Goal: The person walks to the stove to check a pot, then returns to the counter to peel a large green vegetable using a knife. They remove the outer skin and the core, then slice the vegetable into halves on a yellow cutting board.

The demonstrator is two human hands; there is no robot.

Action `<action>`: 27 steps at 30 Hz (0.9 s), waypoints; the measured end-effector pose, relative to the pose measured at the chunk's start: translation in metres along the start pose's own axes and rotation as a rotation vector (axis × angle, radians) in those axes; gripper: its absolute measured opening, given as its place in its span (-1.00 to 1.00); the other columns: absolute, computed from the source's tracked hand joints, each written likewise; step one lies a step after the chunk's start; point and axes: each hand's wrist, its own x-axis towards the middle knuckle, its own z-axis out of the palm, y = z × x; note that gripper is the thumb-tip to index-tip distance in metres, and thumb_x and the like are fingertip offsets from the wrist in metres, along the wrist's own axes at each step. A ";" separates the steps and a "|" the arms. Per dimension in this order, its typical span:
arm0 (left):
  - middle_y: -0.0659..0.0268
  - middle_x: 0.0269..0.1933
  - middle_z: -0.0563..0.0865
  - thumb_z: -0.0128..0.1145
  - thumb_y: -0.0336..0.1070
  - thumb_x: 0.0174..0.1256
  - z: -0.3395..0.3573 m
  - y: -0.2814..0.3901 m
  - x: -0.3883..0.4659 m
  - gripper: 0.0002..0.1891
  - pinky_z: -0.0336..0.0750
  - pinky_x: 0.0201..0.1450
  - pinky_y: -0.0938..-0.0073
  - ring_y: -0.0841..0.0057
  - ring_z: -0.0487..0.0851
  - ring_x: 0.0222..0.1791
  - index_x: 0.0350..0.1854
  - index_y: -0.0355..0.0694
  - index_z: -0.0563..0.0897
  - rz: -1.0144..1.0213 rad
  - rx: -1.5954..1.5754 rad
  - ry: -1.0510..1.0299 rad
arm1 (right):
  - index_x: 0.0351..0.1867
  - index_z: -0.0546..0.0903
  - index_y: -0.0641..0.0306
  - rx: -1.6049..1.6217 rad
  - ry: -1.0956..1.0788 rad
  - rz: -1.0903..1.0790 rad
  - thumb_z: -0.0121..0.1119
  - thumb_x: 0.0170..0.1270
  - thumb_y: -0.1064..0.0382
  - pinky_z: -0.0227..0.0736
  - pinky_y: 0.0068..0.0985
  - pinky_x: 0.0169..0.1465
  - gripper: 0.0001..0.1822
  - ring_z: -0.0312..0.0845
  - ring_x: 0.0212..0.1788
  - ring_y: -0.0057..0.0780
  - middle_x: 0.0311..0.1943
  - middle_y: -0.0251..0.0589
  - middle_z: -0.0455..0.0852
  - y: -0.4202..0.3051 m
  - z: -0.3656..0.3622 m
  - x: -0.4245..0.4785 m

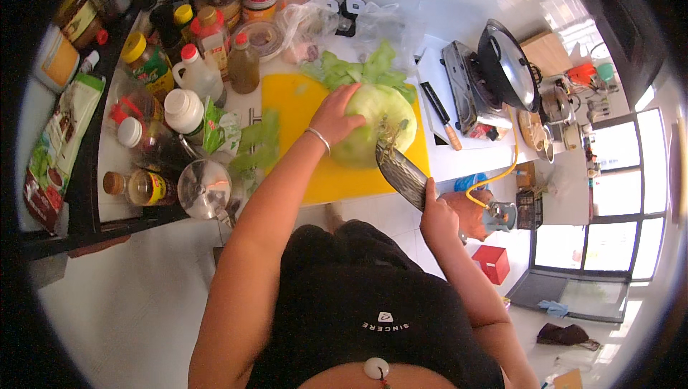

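Note:
My left hand (334,117) rests on a large, round, pale green vegetable (384,104), fingers over its upper side and thumb on its face. The vegetable sits on a yellow cutting board (290,120). A tuft of stringy stubs (395,133) shows on the side towards my right hand. My right hand (439,219) grips a broad kitchen knife (402,176), index finger along its spine; the handle is hidden in the fist. The blade's tip meets the vegetable beside the tuft. Light green trimmings (365,69) lie behind the vegetable, and more trimmings (255,144) lie at the board's left edge.
Bottles and jars crowd the left, among them a brown-liquid bottle (244,66) and a steel lid (204,187). Another knife (441,114) lies right of the board, near a portable gas stove (467,88) bearing a wok (508,66). A yellow hose (510,158) leads to a gas cylinder (502,217).

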 end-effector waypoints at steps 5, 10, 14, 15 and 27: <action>-0.03 0.43 0.35 0.26 -0.13 0.00 -0.001 0.004 0.001 -0.18 0.15 0.50 0.25 0.11 0.27 0.46 0.42 -0.19 0.34 0.011 -0.026 -0.010 | 0.51 0.06 0.23 -0.043 0.017 -0.036 0.05 0.22 0.40 0.62 -0.15 -0.30 -0.21 0.72 -0.35 -0.02 -0.34 0.07 0.72 0.004 -0.006 0.006; -0.02 0.41 0.38 0.26 -0.18 -0.02 0.000 0.007 0.001 -0.18 0.18 0.47 0.27 0.12 0.30 0.44 0.41 -0.24 0.34 0.016 -0.037 -0.027 | 0.47 0.16 0.28 -0.072 0.060 -0.114 -0.01 0.33 0.31 0.62 -0.20 -0.41 -0.34 0.72 -0.44 -0.08 -0.34 0.04 0.70 0.019 -0.019 0.009; 0.00 0.37 0.41 0.25 -0.22 -0.03 0.000 0.007 0.002 -0.19 0.21 0.45 0.29 0.13 0.35 0.39 0.40 -0.26 0.35 0.011 -0.081 -0.030 | 0.51 0.04 0.27 -0.045 0.031 -0.056 0.00 0.29 0.36 0.62 -0.17 -0.33 -0.25 0.72 -0.40 -0.05 -0.32 0.06 0.70 0.012 0.005 0.016; 0.00 0.36 0.42 0.25 -0.22 -0.03 0.000 0.009 0.002 -0.19 0.22 0.44 0.30 0.13 0.36 0.39 0.40 -0.26 0.35 0.014 -0.076 -0.023 | 0.51 0.03 0.27 -0.003 0.033 -0.038 -0.01 0.30 0.36 0.62 -0.16 -0.32 -0.25 0.72 -0.39 -0.05 -0.32 0.06 0.70 0.007 0.017 0.017; 0.02 0.36 0.41 0.26 -0.22 -0.04 -0.005 0.012 0.001 -0.18 0.22 0.44 0.32 0.15 0.37 0.38 0.40 -0.26 0.34 0.025 -0.104 -0.038 | 0.53 -0.01 0.23 0.168 -0.016 0.030 0.00 0.30 0.34 0.61 -0.06 -0.20 -0.22 0.72 -0.28 0.09 -0.27 0.19 0.70 -0.010 0.029 0.004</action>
